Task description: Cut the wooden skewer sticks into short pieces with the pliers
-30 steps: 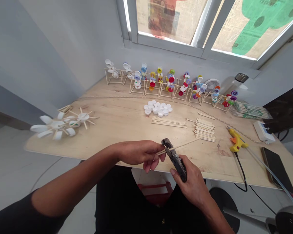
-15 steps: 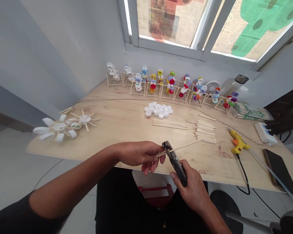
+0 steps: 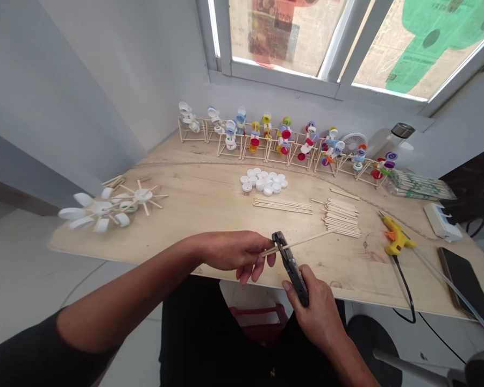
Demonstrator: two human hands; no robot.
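My left hand pinches one end of a thin wooden stick over the near edge of the plywood table. The stick points right and away from me. In my right hand are black cutting pliers, fingers wrapped round the handles. The pliers' jaws sit on the stick just right of my left fingertips. Both hands hover at the table's front edge.
On the table lie long sticks, a pile of short cut sticks, white bottle caps, a yellow glue gun, a phone and white cap wheels. Colourful cap models line the back wall.
The view has shifted slightly. Both hands keep the same grip, with the pliers' jaws still on the stick.
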